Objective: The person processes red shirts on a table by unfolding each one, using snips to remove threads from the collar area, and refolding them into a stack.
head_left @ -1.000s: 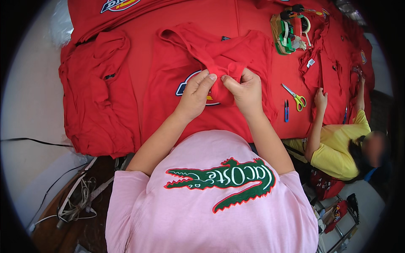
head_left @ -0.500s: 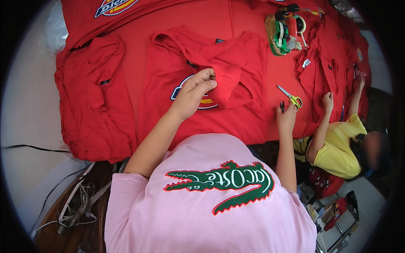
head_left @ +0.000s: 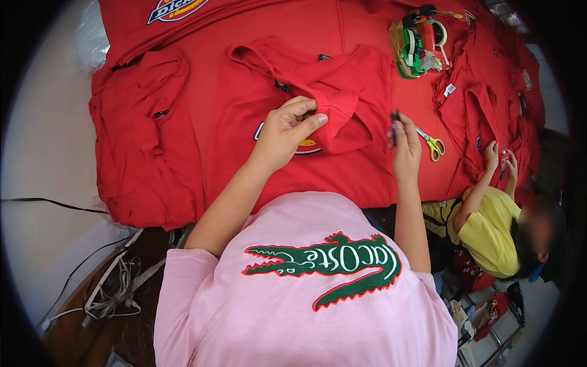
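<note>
My left hand [head_left: 287,131] pinches the edge of a red T-shirt [head_left: 244,171], thumb over fingers, lifting a fold of the cloth off the table. A printed logo on the shirt front is partly covered by that hand and the fold. To the right, my right hand [head_left: 405,150] is closed around small dark thread snips [head_left: 394,115], their tip pointing away from me. Its fingers are by the shirt's right edge, apart from the lifted fold. Yellow-handled scissors [head_left: 435,148] lie on the red cloth just right of this hand.
Another red shirt [head_left: 137,147] lies crumpled at the left. A tape dispenser [head_left: 413,55] stands in a box with other tools at the back right. A co-worker in a yellow top [head_left: 489,226] handles red garments [head_left: 483,116] at the right. Cables [head_left: 119,287] hang at lower left.
My right hand has lifted the snips from beside the scissors and moved a little left and away from me. My left hand keeps its pinch. The co-worker's hands have shifted.
</note>
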The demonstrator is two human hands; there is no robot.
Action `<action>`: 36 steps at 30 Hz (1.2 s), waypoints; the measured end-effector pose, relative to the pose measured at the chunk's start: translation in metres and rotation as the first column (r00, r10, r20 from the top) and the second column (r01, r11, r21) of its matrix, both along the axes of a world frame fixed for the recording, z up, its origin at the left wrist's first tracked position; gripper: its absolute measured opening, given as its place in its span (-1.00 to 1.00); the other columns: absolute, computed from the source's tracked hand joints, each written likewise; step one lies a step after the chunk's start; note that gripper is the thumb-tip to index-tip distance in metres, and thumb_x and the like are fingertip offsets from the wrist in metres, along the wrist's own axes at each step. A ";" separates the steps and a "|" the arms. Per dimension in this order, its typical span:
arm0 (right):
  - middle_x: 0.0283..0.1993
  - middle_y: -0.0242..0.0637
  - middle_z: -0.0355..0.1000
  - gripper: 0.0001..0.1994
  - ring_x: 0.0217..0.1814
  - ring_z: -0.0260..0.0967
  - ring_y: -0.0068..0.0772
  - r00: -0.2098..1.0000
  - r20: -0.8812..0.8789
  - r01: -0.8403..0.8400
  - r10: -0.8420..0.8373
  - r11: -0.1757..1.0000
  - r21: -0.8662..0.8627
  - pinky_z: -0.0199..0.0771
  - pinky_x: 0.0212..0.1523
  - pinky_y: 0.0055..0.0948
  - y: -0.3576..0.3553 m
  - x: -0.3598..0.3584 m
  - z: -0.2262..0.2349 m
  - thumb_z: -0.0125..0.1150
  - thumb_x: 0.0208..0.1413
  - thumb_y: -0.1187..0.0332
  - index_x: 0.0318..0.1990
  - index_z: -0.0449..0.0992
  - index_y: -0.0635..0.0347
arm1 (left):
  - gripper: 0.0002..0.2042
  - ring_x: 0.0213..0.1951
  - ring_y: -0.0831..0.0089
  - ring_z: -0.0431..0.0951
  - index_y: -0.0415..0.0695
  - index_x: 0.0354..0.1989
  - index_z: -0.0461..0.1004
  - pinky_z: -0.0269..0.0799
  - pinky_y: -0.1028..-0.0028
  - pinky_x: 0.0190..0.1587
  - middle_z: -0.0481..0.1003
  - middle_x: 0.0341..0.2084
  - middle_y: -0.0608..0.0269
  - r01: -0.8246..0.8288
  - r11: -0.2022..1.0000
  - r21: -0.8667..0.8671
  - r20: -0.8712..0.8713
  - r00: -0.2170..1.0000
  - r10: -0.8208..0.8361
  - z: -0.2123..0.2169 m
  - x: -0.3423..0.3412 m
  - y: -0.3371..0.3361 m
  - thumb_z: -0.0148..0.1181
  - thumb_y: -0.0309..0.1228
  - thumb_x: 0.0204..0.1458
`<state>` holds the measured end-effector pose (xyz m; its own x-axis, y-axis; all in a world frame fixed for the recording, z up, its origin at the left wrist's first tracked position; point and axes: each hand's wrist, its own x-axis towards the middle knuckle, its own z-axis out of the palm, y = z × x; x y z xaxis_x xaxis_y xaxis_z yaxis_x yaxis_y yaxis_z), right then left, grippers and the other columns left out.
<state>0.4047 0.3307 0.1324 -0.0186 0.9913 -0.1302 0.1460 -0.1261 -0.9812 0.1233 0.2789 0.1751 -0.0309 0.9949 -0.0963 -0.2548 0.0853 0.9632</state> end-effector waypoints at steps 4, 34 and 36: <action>-0.21 -0.41 0.49 -0.70 -0.19 0.41 -0.64 0.954 0.129 -0.296 0.271 0.918 0.263 0.47 -0.19 -0.58 -0.007 -0.075 0.072 0.34 0.21 0.43 0.07 0.53 0.30 | -0.85 -0.24 0.65 0.39 -0.34 -0.13 0.60 0.34 0.60 -0.15 0.43 -0.26 0.39 -0.037 0.999 0.024 -0.014 0.999 0.037 -0.001 -0.001 -0.006 0.30 -0.54 0.19; -0.66 -0.23 0.32 -0.73 -0.66 0.19 -0.55 0.924 0.324 -0.260 0.202 0.955 0.146 0.19 -0.60 -0.44 -0.033 -0.110 0.106 0.36 0.24 0.26 -0.19 0.63 0.37 | -0.77 -0.19 0.62 0.45 -0.39 0.01 0.58 0.37 0.61 -0.12 0.51 -0.16 0.31 -0.294 0.952 0.088 -0.007 0.955 0.295 0.006 0.020 -0.014 0.26 -0.53 0.23; -0.66 -0.23 0.32 -0.73 -0.66 0.18 -0.55 0.907 0.366 -0.288 0.209 0.942 0.174 0.19 -0.61 -0.45 -0.036 -0.113 0.110 0.38 0.23 0.26 -0.19 0.64 0.36 | -0.77 -0.16 0.61 0.47 -0.37 0.01 0.59 0.39 0.61 -0.10 0.51 -0.16 0.31 -0.301 0.948 0.102 0.036 0.954 0.299 0.005 0.021 -0.014 0.26 -0.54 0.24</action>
